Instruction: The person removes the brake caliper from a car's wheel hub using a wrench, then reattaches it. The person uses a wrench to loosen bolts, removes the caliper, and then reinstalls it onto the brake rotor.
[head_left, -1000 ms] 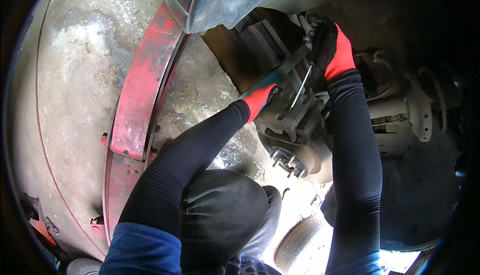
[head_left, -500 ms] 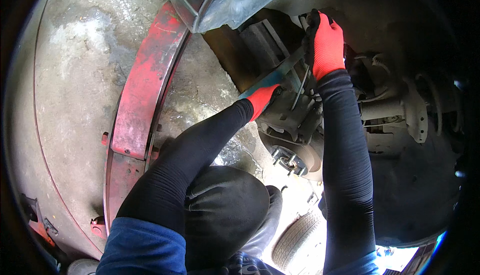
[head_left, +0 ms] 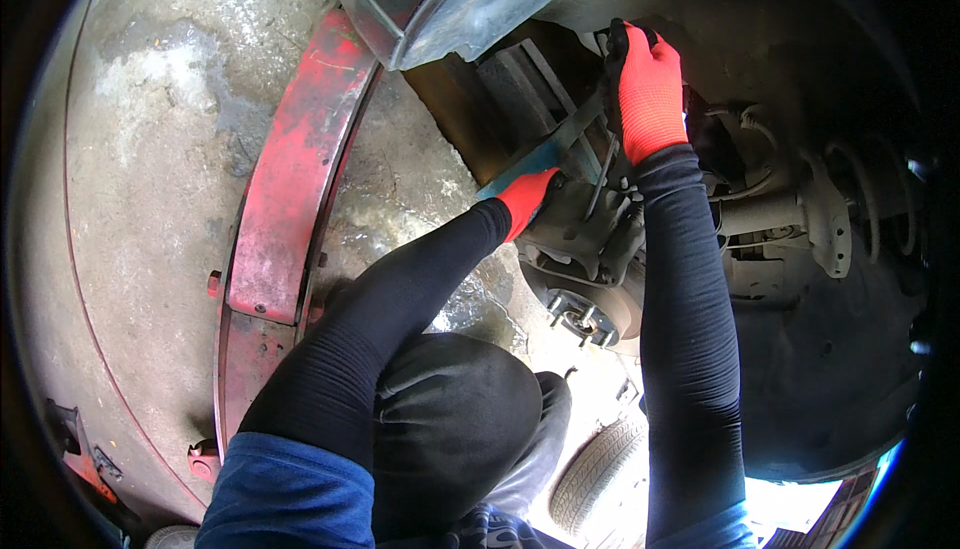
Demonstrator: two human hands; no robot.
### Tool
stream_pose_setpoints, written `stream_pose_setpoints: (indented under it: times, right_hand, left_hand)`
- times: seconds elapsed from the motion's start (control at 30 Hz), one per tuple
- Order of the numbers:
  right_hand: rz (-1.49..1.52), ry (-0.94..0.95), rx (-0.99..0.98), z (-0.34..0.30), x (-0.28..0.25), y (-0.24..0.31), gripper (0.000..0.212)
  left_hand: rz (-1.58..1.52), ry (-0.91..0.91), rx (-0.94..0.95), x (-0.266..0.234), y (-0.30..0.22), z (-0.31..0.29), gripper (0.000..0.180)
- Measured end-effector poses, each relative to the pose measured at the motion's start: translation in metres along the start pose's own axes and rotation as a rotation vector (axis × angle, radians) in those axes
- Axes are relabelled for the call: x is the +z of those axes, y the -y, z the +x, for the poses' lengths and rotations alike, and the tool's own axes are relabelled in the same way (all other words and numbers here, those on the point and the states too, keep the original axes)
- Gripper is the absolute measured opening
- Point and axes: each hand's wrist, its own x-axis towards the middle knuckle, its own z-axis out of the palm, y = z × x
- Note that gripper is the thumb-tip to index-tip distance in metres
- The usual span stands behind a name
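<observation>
Both my hands wear red gloves with black palms. My left hand is against the near side of the brake caliper assembly; its fingers are hidden behind the metal. Higher up in the wheel well, my right hand is closed, its fingers curled round something dark that I cannot make out. A thin metal rod slants between the right hand and the caliper. Beneath the caliper sit the brake disc and the wheel hub with bare studs.
A red, worn lift arm lies along the floor at the left. The dark fender edge arches overhead. At the right are a strut and a coil spring. A loose tire lies below, beyond my knee.
My right hand has shifted very slightly to the left, still closed. My left hand stays at the caliper. The view has moved a little.
</observation>
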Motion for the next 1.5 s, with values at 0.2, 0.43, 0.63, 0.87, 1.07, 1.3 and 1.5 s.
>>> stream_pose_setpoints:
  times: [0.2, 0.43, 0.63, 0.87, 1.07, 1.3, 1.5]
  right_hand:
    - [-0.039, 0.007, -0.04, 0.003, 0.003, 0.0, 0.041]
    - [-0.034, 0.044, -0.087, -0.002, 0.004, 0.006, 0.04]
    - [0.066, -0.027, 0.005, 0.0, -0.012, -0.003, 0.036]
    - [0.237, -0.015, 0.178, 0.016, -0.008, -0.017, 0.035]
    - [0.42, 0.094, 0.426, 0.048, -0.028, -0.066, 0.024]
    - [0.501, 0.263, 0.452, 0.056, -0.032, -0.052, 0.024]
    - [0.535, 0.148, 0.214, 0.093, -0.062, -0.034, 0.025]
  left_hand:
    - [0.075, 0.03, 0.039, -0.007, 0.0, 0.005, 0.062]
    - [0.103, 0.015, 0.03, -0.012, 0.005, 0.016, 0.061]
    - [0.056, 0.023, 0.112, -0.003, 0.015, 0.016, 0.056]
    - [0.108, -0.082, -0.03, -0.019, 0.038, 0.042, 0.058]
    - [-0.183, 0.124, -0.122, -0.016, 0.026, 0.019, 0.056]
    - [-0.458, 0.201, -0.091, -0.03, 0.046, 0.021, 0.04]
    - [-0.331, -0.149, 0.126, -0.008, 0.049, 0.024, 0.046]
